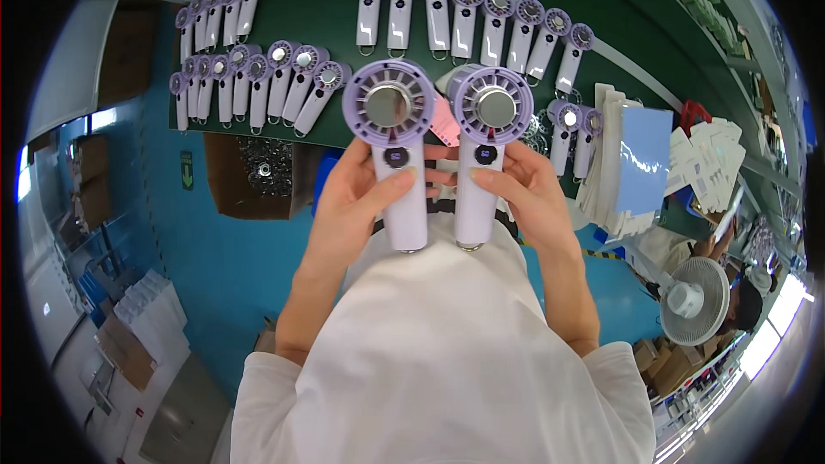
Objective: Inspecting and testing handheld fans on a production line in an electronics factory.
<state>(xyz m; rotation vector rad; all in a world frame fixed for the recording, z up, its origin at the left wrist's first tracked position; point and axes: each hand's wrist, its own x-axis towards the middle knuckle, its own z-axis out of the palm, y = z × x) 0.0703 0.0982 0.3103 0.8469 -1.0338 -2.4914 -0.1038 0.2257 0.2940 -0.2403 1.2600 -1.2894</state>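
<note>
In front of my chest I hold two white handheld fans with purple round heads and silver centre discs, side by side with heads up. My left hand (348,198) is wrapped round the handle of the left handheld fan (404,206), its thumb on the front below a dark round button. My right hand (528,189) grips the right handheld fan (475,210) the same way. Both fan heads are upright and close together. Behind them, partly hidden, is a pink tag or slip (444,123).
On the green table (314,17) lie several more handheld fans (467,17) in rows. A stack of sheets with a blue top (644,159) and leaflets (709,159) lie at right. An open carton (232,176) stands below the table's left. A person sits behind a standing fan (694,301).
</note>
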